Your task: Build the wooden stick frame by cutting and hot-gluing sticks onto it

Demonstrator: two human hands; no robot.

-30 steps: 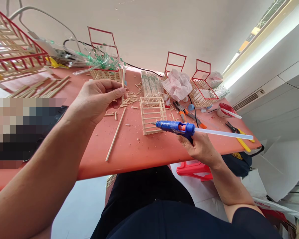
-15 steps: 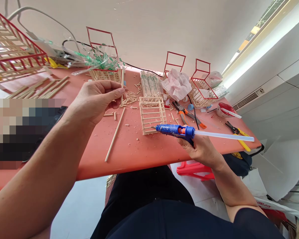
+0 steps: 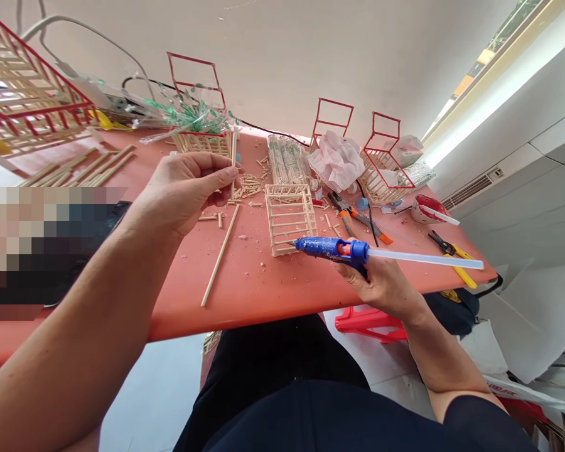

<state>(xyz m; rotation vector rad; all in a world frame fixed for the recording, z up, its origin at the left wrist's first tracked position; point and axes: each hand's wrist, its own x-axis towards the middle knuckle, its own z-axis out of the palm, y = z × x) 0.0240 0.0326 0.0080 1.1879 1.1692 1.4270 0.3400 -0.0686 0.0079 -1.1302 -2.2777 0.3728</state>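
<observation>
My left hand (image 3: 195,179) pinches a thin wooden stick (image 3: 234,148) held upright above the table. My right hand (image 3: 374,279) is wrapped round the handle of a blue hot glue gun (image 3: 327,247), with a long clear glue stick (image 3: 428,258) jutting from its back. The gun's nozzle points left, in front of the near end of a small wooden stick frame (image 3: 289,213); whether they touch I cannot tell. One longer stick (image 3: 220,256) lies loose on the table between my hands.
Red-edged stick baskets (image 3: 386,172) stand along the back. Orange-handled pliers (image 3: 346,216), yellow-handled pliers (image 3: 459,257) and a red-stained bowl (image 3: 426,210) lie to the right. Crumpled tissue (image 3: 336,160), bagged sticks (image 3: 287,160) and loose sticks (image 3: 82,166) are on the orange table (image 3: 249,301).
The view has shifted very slightly, so everything appears a little further right. Both hands keep the same hold and pose.
</observation>
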